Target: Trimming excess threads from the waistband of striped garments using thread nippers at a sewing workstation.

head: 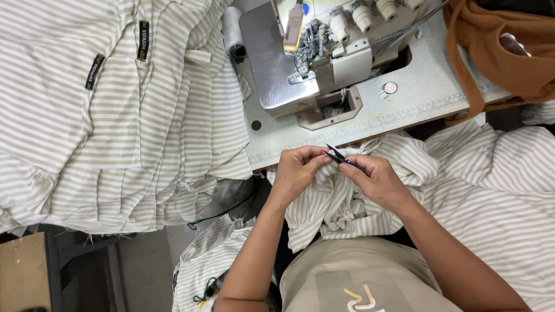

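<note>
Left hand (298, 170) pinched the edge of a striped cloth (335, 202) at frame centre. Right hand (374, 180) gripped small dark snips (336, 155), blades open, tips just beside the left fingers, over the cloth. The cloth lay bunched in the lap just below the bench (428, 86) edge. The bench was pale grey, speckled, with a ruler strip along its front edge, and filled the upper middle. A sewing machine (306, 58) sat on it, white thread cones (364, 14) at the top. An orange-brown garment (497, 46) lay at upper right. A big pile of striped pieces (104, 115) with black labels filled the left. Grey floor (144, 271) and a brown board (23, 271) showed at lower left.
</note>
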